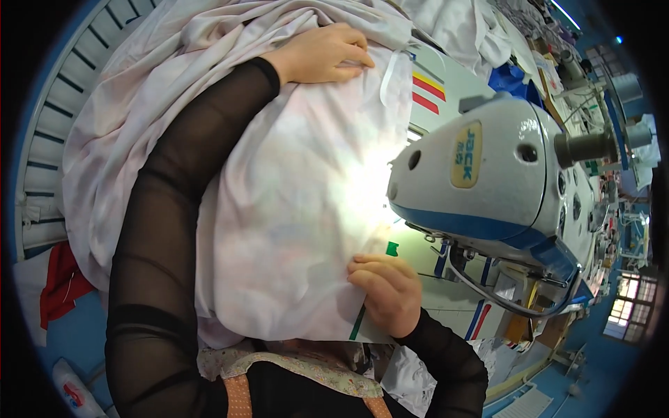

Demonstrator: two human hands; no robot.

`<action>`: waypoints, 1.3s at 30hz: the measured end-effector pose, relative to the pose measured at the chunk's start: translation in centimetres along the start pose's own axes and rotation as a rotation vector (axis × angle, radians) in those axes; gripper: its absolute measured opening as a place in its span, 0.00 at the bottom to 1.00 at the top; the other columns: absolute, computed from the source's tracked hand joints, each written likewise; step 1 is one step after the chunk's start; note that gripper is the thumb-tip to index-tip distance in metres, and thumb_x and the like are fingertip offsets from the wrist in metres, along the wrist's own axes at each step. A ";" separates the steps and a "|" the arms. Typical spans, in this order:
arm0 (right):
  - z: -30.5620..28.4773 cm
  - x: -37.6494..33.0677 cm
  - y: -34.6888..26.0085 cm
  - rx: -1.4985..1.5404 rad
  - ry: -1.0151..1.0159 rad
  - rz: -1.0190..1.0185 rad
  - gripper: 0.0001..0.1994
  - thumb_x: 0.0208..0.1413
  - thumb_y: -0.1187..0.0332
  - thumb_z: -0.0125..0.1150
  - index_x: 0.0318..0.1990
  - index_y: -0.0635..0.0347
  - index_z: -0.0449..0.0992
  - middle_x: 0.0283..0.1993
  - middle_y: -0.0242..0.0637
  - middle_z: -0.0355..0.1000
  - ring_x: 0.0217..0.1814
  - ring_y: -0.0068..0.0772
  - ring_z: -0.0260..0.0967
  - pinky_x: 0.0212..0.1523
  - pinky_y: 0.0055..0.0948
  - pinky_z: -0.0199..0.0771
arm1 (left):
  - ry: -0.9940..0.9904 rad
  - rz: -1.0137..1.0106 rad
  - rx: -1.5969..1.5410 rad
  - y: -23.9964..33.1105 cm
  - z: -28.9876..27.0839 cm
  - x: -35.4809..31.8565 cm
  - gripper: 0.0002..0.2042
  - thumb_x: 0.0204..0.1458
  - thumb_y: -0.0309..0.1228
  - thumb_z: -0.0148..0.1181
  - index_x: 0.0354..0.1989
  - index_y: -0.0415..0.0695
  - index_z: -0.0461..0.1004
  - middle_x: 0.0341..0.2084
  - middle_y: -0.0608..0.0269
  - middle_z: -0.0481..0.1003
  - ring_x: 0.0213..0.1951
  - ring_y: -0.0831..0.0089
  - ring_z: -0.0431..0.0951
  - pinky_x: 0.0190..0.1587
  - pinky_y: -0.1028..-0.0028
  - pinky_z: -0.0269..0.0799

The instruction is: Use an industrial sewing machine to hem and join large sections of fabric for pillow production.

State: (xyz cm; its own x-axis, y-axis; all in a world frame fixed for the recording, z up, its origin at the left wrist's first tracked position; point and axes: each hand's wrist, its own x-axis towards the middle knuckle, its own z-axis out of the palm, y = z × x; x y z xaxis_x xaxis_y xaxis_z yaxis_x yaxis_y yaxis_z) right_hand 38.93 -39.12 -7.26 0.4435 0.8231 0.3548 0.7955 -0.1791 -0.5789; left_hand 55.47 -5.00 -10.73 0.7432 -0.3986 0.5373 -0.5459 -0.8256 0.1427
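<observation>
A large pale white-pink cloth (pixel 279 209) is spread over the sewing table and runs up to the needle area of a white and blue sewing machine (pixel 481 167). My left hand (pixel 322 54) lies on the far part of the cloth, palm down, with its fingers stretched to the right and slightly bent. Close to the machine's near side, my right hand (pixel 389 289) has its fingers curled against the cloth's right edge. Bright lamp glare hides the needle and the stitching spot. A narrow white band (pixel 387 82) curves along the cloth's far right edge.
Folds of the cloth hang over a slatted blue-white rack (pixel 43 146) at left. Red cloth (pixel 64 285) lies lower left. A blue tray (pixel 512 82) stands behind the machine. Coloured stripes (pixel 426 92) mark the tabletop, and more workstations stretch away at right.
</observation>
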 end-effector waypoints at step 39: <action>8.2 4.3 -27.2 1.218 -0.175 0.209 0.15 0.58 0.72 0.56 0.51 0.72 0.72 0.48 0.43 0.74 0.48 0.36 0.74 0.49 0.33 0.74 | 0.782 -0.791 0.124 41.1 -10.4 -34.2 0.23 0.39 0.27 0.68 0.47 0.41 0.69 0.44 0.55 0.71 0.46 0.54 0.70 0.50 0.63 0.64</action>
State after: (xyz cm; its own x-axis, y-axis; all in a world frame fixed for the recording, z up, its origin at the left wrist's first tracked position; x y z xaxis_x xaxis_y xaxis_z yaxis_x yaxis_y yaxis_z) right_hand 15.84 -26.27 4.04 0.3801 0.9163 0.1260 -0.2240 0.2233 -0.9487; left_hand 3.61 -21.16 -14.64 0.3929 0.5807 0.7130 0.0476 -0.7872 0.6149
